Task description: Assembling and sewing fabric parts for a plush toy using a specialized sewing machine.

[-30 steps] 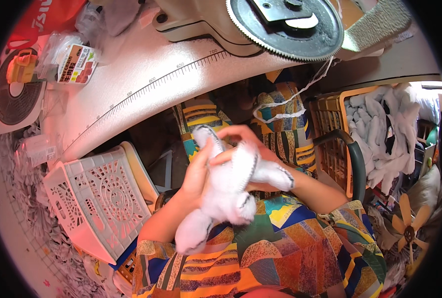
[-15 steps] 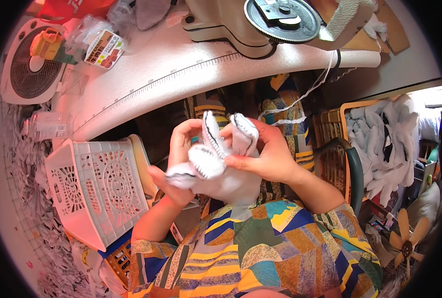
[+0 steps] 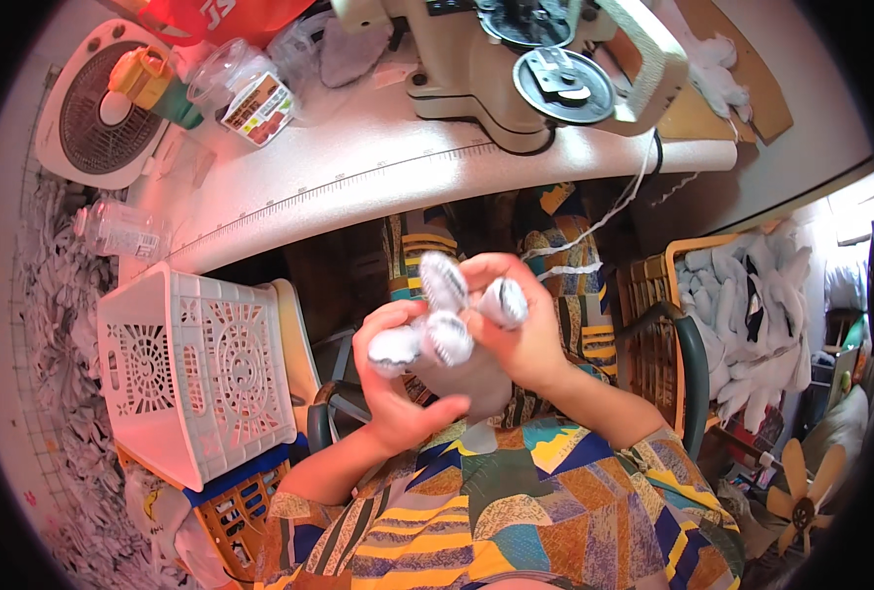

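Observation:
A soft white plush piece point(image 3: 462, 383) is held between my two hands above my lap. Several stubby, rounded ends stick up from it, each marked with dark and white stitching; its exact kind I cannot make out. My left hand point(image 3: 398, 393) cups its left side, with fingers behind the left ends and the thumb lying across the lower part. On the other side, my right hand point(image 3: 521, 339) pinches the piece among its upper ends, thumb in front and fingers behind.
Ahead lies a white worktable point(image 3: 329, 167) with a beige machine point(image 3: 476, 103), a box fan point(image 3: 103, 108) and a plastic jar point(image 3: 226, 74). A white crate point(image 3: 226, 374) stands at left; an orange basket of white plush pieces point(image 3: 752, 305) at right, beside a chair armrest point(image 3: 693, 379).
The plush piece has turned, so its stitched ends now face up and spread apart. My left hand has shifted right, its thumb now across the lower part. The view has tilted slightly.

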A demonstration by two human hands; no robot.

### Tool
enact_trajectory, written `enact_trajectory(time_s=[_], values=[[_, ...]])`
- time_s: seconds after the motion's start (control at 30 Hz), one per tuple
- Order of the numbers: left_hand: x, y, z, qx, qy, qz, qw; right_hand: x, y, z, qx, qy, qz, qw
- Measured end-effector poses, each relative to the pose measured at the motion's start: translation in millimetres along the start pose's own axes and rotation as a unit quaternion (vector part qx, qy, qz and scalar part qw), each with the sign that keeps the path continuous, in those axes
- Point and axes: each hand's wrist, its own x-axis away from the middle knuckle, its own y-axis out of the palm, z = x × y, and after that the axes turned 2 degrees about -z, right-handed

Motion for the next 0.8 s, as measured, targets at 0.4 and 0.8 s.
enact_trajectory(time_s=[0.4,0.8], values=[[7,-23,-10,-0.015,-0.120,0.116,0.986,7,5,13,-0.239,0.200,-0.111,0.944],[3,-28,-11,-0.037,-0.091,0.115,0.988,3,11,12,-0.109,0.167,-0.150,0.968]])
